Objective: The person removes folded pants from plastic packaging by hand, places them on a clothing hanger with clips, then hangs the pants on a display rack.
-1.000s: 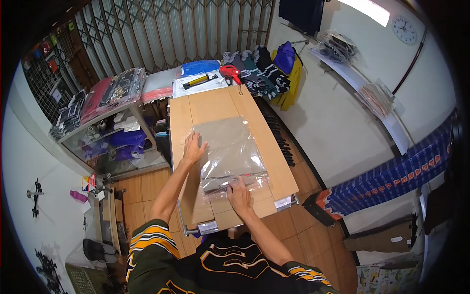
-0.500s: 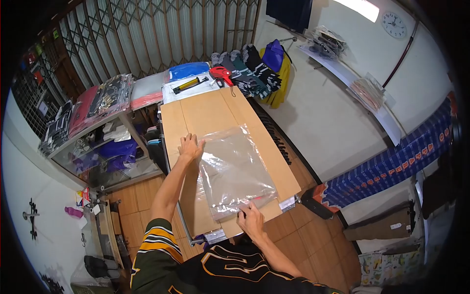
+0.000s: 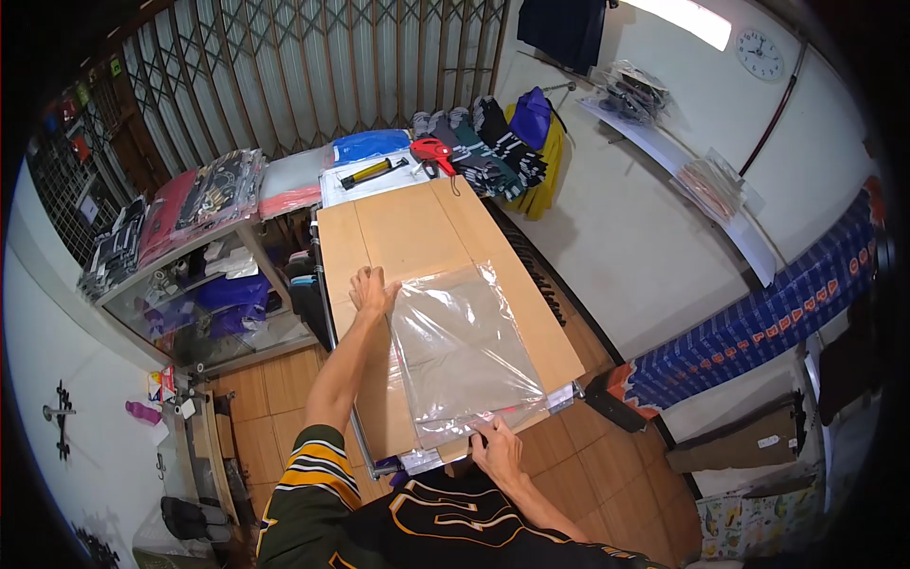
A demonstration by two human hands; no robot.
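Note:
A clear plastic bag (image 3: 464,346) lies flat over the tan board top of the table (image 3: 403,223), its near edge at the table's front edge. My left hand (image 3: 372,292) pinches the bag's far left corner, with the fingers bent. At the bag's near edge, right of its middle, my right hand (image 3: 498,448) holds the plastic between thumb and fingers. Light glints off creases in the bag, and a small reddish mark shows near its lower edge.
Beyond the board lie a red tool (image 3: 432,154), a yellow and black pump (image 3: 367,173) and a blue packet (image 3: 370,144). Folded dark garments (image 3: 483,152) sit at the back right. A glass cabinet (image 3: 204,299) stands left. A blue roll (image 3: 758,313) is right.
The bag has moved slightly toward me, its near edge now closer to the table's front edge. Both hands have moved a little nearer with it.

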